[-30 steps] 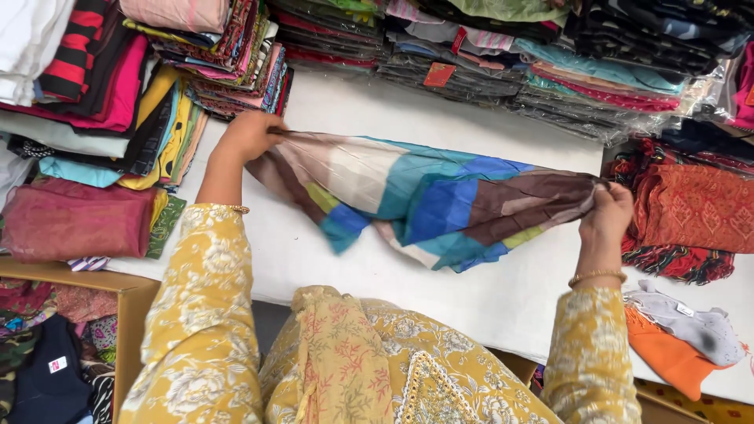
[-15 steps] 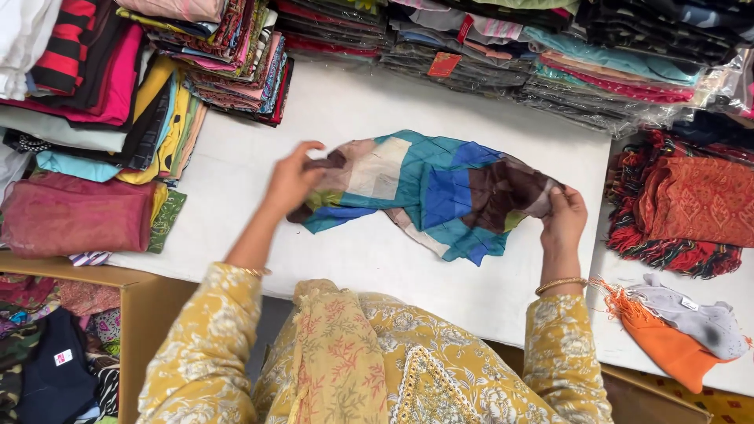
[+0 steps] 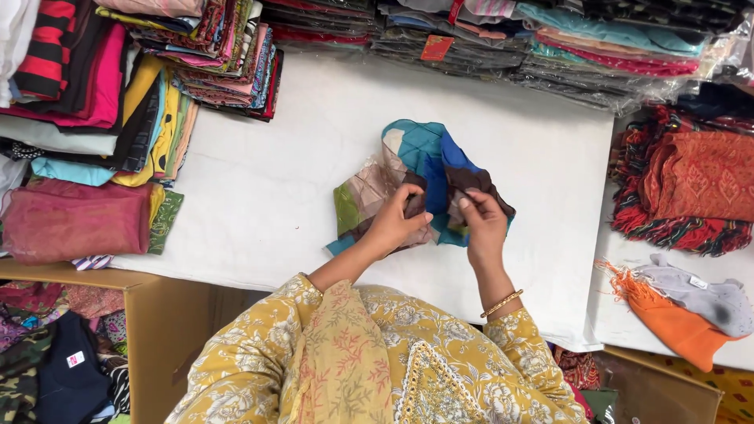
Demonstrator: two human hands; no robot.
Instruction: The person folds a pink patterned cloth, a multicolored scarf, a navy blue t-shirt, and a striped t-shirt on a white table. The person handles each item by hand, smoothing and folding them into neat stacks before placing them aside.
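Observation:
A multicoloured scarf [image 3: 424, 161] with blue, teal, beige, green and brown patches hangs bunched over the white table [image 3: 275, 180]. My left hand [image 3: 397, 220] grips its left side. My right hand [image 3: 481, 224] pinches its right side, a gold bangle on that wrist. Both hands are close together near the middle of the table's front. My yellow floral sleeves fill the bottom of the view.
Stacks of folded fabrics [image 3: 118, 86] line the left and the back edge [image 3: 534, 39]. Red and orange patterned shawls [image 3: 691, 188] lie at right, with an orange and grey cloth [image 3: 683, 306] below. A cardboard box [image 3: 149, 314] with clothes stands at lower left.
The scarf was stretched wide between my hands. My hands have come together, and the scarf is now folded and bunched between them.

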